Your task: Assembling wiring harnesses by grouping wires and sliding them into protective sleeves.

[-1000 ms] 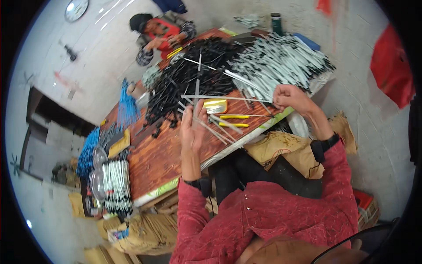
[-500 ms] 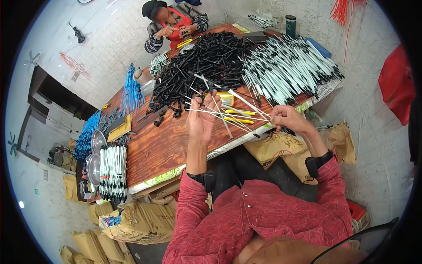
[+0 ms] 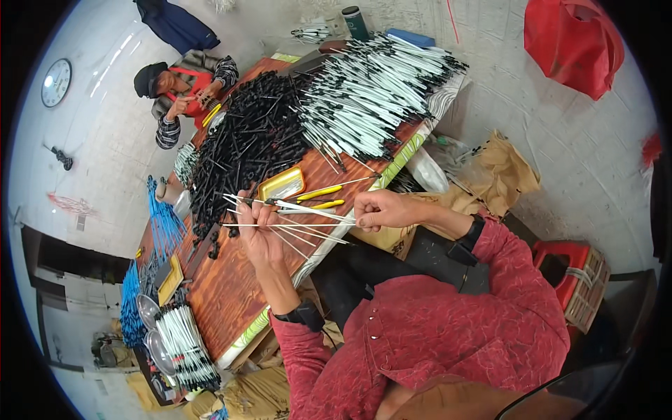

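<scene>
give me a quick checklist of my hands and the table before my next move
1. Bare right hand, fingers closed on the thin white rods: ok.
2. Bare left hand gripping those rods firmly: cannot tell; they cross its loosely curled fingers.
3. Rods gathered in one even bundle: not ok; they fan out toward the left hand.
4. Yellow-handled tool lying on the brown wood-grain table, out of both hands: ok.
5. Yellow rectangular tray resting on the table just beyond the left hand: ok.
6. Black plastic parts heaped on the table: ok.
</scene>
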Demonstrator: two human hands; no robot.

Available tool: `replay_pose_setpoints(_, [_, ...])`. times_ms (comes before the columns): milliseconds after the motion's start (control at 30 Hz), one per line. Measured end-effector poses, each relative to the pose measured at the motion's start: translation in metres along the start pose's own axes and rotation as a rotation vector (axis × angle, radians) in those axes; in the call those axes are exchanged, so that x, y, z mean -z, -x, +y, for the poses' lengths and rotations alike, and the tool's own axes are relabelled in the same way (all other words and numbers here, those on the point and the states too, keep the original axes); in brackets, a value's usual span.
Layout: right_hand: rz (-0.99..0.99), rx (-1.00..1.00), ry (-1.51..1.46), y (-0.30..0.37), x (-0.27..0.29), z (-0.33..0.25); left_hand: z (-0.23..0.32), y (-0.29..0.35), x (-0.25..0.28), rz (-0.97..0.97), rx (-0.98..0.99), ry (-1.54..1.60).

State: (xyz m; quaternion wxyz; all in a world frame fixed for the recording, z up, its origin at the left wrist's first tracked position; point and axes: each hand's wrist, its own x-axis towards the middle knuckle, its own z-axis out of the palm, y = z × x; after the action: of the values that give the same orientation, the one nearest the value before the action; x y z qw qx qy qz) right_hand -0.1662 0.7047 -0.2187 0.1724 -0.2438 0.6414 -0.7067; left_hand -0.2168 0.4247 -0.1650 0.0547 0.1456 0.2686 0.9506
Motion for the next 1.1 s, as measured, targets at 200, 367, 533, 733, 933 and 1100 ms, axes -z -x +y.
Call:
replay_pose_setpoints(200, [0.198,0.038,0.069,0.002,-0.021,0.003,-0.013,-0.006,-0.002,0.388,-0.165,-0.11])
replay_pose_setpoints(367, [0.169,-0.133,-0.187,-0.007,-0.027,0.032,-0.004,0.001,0.002,0.192,0.023,0.284])
replay_pose_setpoints(533, [-0.059,-0.185,-0.191,-0.006,-0.015,0.024,-0.004,0.002,-0.023,0.034,0.028,0.279])
replay_pose_setpoints(733, [0.15,0.194,0.865,-0.026,0.059,-0.02,0.008,0.001,0.006,-0.028,0.119,0.262])
replay_pose_setpoints(933, [0.844,-0.177,1.561,-0.056,0.217,-0.016,-0.004,-0.008,-0.018,0.432,0.026,-0.017])
replay_pose_setpoints(1100, [0.93,-0.097,1.618,-0.06,0.231,-0.025,0.001,-0.012,-0.009,0.575,0.06,0.013])
